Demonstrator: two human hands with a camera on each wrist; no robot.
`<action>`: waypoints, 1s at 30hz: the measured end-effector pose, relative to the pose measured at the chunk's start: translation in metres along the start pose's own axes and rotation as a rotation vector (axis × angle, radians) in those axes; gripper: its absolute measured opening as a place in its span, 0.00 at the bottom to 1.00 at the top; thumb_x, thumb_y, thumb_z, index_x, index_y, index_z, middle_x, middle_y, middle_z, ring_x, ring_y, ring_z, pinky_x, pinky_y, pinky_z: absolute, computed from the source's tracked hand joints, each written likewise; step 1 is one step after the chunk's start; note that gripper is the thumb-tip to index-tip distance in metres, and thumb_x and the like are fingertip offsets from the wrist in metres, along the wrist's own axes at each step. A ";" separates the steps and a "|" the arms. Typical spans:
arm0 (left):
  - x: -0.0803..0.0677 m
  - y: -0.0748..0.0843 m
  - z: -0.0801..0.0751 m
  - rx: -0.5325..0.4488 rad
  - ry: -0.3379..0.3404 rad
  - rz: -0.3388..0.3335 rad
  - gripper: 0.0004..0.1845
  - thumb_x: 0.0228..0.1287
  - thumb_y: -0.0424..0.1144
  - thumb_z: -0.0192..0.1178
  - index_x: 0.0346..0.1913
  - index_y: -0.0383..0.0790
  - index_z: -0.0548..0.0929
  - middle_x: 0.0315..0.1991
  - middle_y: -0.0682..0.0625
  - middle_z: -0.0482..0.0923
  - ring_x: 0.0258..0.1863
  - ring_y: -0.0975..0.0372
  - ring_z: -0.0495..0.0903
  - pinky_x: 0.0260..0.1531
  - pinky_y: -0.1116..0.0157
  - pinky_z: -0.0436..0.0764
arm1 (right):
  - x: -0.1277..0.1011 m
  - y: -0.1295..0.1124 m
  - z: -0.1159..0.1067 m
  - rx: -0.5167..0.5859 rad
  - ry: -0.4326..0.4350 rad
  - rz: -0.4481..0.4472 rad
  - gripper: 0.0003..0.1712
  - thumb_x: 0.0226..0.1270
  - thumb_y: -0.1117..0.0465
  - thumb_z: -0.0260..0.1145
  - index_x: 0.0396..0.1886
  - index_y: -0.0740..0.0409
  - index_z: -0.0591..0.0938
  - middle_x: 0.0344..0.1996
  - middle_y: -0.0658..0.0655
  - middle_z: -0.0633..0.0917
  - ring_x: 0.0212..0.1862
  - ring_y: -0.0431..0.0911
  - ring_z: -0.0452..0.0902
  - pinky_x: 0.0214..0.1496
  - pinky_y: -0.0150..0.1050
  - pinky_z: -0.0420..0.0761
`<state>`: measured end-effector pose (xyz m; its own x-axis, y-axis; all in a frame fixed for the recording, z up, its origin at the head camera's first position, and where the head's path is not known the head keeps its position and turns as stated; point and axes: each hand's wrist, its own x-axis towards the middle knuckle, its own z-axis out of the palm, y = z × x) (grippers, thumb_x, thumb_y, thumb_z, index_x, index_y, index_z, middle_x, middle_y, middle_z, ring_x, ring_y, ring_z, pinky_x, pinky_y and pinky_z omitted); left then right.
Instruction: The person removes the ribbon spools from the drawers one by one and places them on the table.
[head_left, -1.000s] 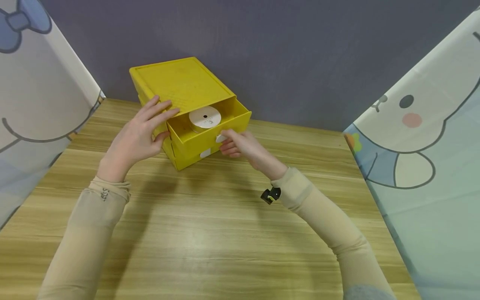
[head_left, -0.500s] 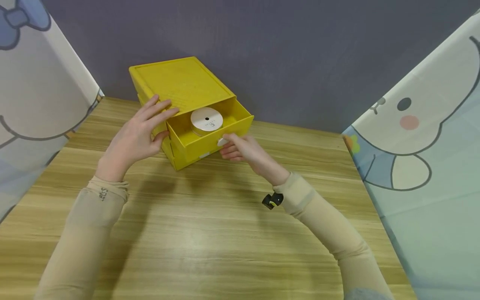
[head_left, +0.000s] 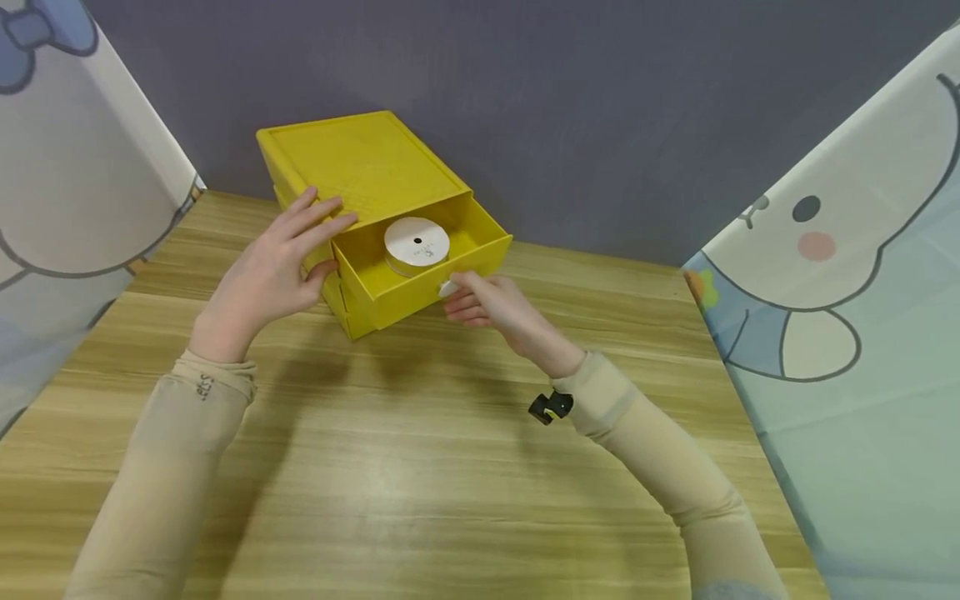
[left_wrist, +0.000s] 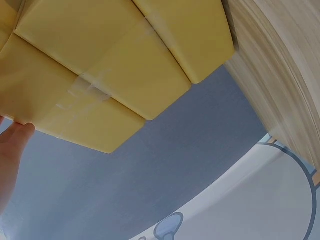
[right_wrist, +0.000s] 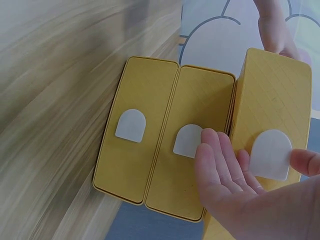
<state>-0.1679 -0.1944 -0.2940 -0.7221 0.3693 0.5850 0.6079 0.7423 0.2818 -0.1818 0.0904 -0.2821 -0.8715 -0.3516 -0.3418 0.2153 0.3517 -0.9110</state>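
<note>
A yellow three-drawer cabinet (head_left: 367, 167) stands at the back of the table, turned at an angle. Its top drawer (head_left: 401, 304) is pulled partway out, and a white round spool (head_left: 417, 242) lies inside. My right hand (head_left: 498, 308) pinches that drawer's white handle (right_wrist: 270, 155) between thumb and index finger, the other fingers extended below it. On the cabinet's top front-left edge rests my left hand (head_left: 270, 271), fingers spread over the top and thumb near the drawer opening. The left wrist view shows fingertips (left_wrist: 25, 128) on the cabinet's upper edge.
Two lower drawers, each with a white handle (right_wrist: 131, 126), are shut. Behind the wood-grain table (head_left: 390, 467) rises a dark grey-blue backdrop (head_left: 570, 125). Cartoon-printed cloths (head_left: 847, 333) hang at both sides. A small black device (head_left: 551, 407) sits at the right wrist.
The top drawer has slid further out toward the front right, with my right hand moving along on its handle. More of the spool shows. My left hand has stayed in place.
</note>
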 end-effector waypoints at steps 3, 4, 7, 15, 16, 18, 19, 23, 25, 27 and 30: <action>0.000 0.000 -0.001 0.001 -0.002 -0.003 0.35 0.52 0.20 0.62 0.66 0.41 0.73 0.70 0.41 0.66 0.75 0.46 0.54 0.63 0.39 0.70 | -0.002 0.001 -0.001 0.002 -0.004 -0.004 0.27 0.72 0.48 0.52 0.53 0.67 0.78 0.54 0.69 0.81 0.49 0.52 0.83 0.61 0.46 0.81; 0.000 0.000 -0.001 0.002 -0.003 -0.005 0.35 0.52 0.20 0.62 0.66 0.41 0.73 0.70 0.41 0.66 0.75 0.46 0.54 0.63 0.39 0.70 | -0.002 0.001 -0.001 0.002 -0.004 -0.005 0.27 0.72 0.48 0.51 0.53 0.67 0.78 0.54 0.69 0.81 0.49 0.52 0.83 0.61 0.46 0.81; 0.000 0.001 -0.001 0.004 -0.002 -0.006 0.35 0.52 0.20 0.62 0.65 0.41 0.73 0.70 0.40 0.66 0.75 0.46 0.54 0.63 0.39 0.70 | -0.004 0.001 -0.002 -0.004 -0.003 -0.009 0.28 0.72 0.48 0.51 0.55 0.69 0.77 0.53 0.69 0.81 0.49 0.52 0.83 0.61 0.46 0.81; 0.000 0.001 -0.002 0.002 -0.003 -0.014 0.34 0.52 0.21 0.61 0.65 0.41 0.73 0.69 0.40 0.66 0.75 0.46 0.55 0.64 0.39 0.69 | -0.008 0.003 -0.002 -0.009 0.013 -0.004 0.30 0.71 0.48 0.52 0.57 0.71 0.76 0.53 0.68 0.81 0.50 0.55 0.82 0.59 0.44 0.83; -0.001 0.001 -0.002 0.001 -0.003 -0.015 0.34 0.52 0.21 0.62 0.65 0.41 0.73 0.69 0.40 0.66 0.75 0.46 0.55 0.65 0.40 0.69 | -0.008 0.003 -0.002 -0.011 0.015 -0.004 0.30 0.71 0.48 0.52 0.56 0.71 0.76 0.53 0.68 0.81 0.49 0.53 0.83 0.58 0.43 0.83; -0.001 0.001 -0.002 0.000 -0.003 -0.014 0.34 0.52 0.21 0.62 0.65 0.41 0.73 0.69 0.40 0.66 0.75 0.46 0.55 0.65 0.40 0.69 | -0.008 0.004 -0.002 -0.013 0.014 -0.006 0.30 0.71 0.47 0.52 0.56 0.70 0.76 0.52 0.68 0.82 0.49 0.53 0.83 0.56 0.41 0.84; -0.001 0.001 -0.002 0.000 -0.002 -0.013 0.34 0.52 0.20 0.62 0.65 0.41 0.73 0.69 0.40 0.66 0.75 0.46 0.55 0.66 0.40 0.69 | -0.009 0.004 -0.002 -0.011 0.014 -0.006 0.30 0.71 0.47 0.52 0.56 0.70 0.76 0.52 0.68 0.82 0.50 0.54 0.82 0.56 0.41 0.84; -0.001 0.000 -0.001 0.000 0.001 -0.007 0.34 0.52 0.20 0.61 0.65 0.41 0.73 0.69 0.40 0.66 0.75 0.46 0.55 0.66 0.40 0.69 | -0.010 0.006 -0.002 -0.009 0.008 -0.011 0.28 0.71 0.48 0.51 0.55 0.68 0.77 0.52 0.68 0.82 0.55 0.58 0.80 0.57 0.42 0.84; -0.001 0.000 -0.001 -0.002 0.003 -0.005 0.34 0.52 0.20 0.61 0.65 0.41 0.73 0.69 0.40 0.66 0.75 0.45 0.55 0.66 0.40 0.68 | -0.010 0.007 -0.002 -0.010 0.009 -0.014 0.27 0.72 0.48 0.51 0.54 0.67 0.77 0.51 0.67 0.82 0.55 0.59 0.80 0.58 0.43 0.83; -0.001 0.000 -0.001 -0.002 0.005 -0.001 0.34 0.52 0.20 0.61 0.65 0.41 0.73 0.69 0.40 0.66 0.74 0.45 0.55 0.66 0.40 0.68 | -0.011 0.008 -0.002 -0.009 0.008 -0.017 0.26 0.72 0.48 0.51 0.53 0.66 0.78 0.51 0.67 0.82 0.55 0.59 0.80 0.59 0.45 0.83; -0.001 -0.001 0.000 -0.004 0.007 0.003 0.34 0.52 0.20 0.61 0.65 0.41 0.73 0.69 0.40 0.67 0.74 0.45 0.55 0.66 0.40 0.68 | -0.012 0.009 -0.002 -0.005 0.007 -0.024 0.26 0.72 0.48 0.51 0.52 0.66 0.78 0.51 0.67 0.82 0.54 0.58 0.81 0.60 0.47 0.82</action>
<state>-0.1675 -0.1955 -0.2945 -0.7181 0.3673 0.5911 0.6111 0.7392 0.2832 -0.1706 0.0998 -0.2859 -0.8796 -0.3541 -0.3178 0.1917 0.3476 -0.9178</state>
